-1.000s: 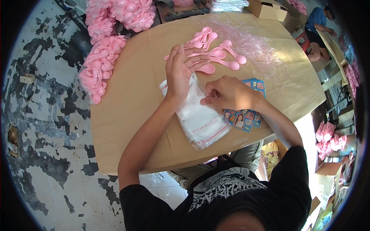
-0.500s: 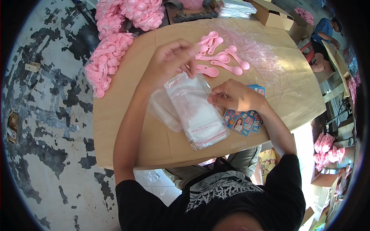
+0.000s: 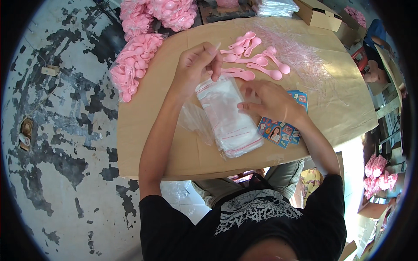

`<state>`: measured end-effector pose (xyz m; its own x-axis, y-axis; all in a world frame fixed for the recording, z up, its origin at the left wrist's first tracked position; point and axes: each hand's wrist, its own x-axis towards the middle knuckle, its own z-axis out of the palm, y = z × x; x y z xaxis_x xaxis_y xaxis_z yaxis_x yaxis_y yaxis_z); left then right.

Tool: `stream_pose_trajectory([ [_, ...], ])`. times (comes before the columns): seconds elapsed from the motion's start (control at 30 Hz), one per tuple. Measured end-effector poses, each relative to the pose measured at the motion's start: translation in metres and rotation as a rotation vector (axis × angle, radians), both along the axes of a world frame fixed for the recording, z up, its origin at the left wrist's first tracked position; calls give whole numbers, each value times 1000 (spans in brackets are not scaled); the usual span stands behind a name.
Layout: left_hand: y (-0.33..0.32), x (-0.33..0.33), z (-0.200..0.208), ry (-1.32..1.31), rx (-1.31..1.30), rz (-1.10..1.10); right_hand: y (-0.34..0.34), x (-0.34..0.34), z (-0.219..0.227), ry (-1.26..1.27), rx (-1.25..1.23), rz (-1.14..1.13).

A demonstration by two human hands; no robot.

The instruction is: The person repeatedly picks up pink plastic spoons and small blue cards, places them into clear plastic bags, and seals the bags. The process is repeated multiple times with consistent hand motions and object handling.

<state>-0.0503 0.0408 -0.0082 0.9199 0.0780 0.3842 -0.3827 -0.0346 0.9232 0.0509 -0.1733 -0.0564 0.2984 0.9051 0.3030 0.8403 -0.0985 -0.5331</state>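
Note:
A stack of clear plastic bags (image 3: 235, 130) with red lines near both ends lies tilted on the brown-covered table. Above its far end is my left hand (image 3: 193, 69), its fingers curled in a pinch, with a thin pale sliver at the fingertips that I cannot make out. My right hand (image 3: 276, 102) hovers over the stack's right edge, thumb and fingers apart and seemingly empty. Left of the stack lies another clear bag (image 3: 193, 124). Blue printed cards (image 3: 278, 132), one with a portrait, lie partly beneath my right hand. Several pink spoons (image 3: 257, 61) rest beyond both hands.
Pink shredded strands (image 3: 296, 48) spread at the table's far right. Bulging bags of pink spoons (image 3: 135, 61) stand along the left edge. Behind are stacked clear packs (image 3: 274, 8) and a cardboard box (image 3: 320, 16). Another person (image 3: 375, 48) sits at the far right.
My right thumb and fingers have parted from the edge of the bag stack. My left hand stays curled near the far end, slightly off the stack. The whole view has shifted a little.

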Motion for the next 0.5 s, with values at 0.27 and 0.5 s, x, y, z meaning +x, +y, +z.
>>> stream_pose_trajectory([
  [0.27,-1,-10,9,-140,-105,-36,64,-46,10,-337,108,237],
  [0.5,22,-30,28,-275,-291,-51,134,-75,26,-579,-516,374],
])
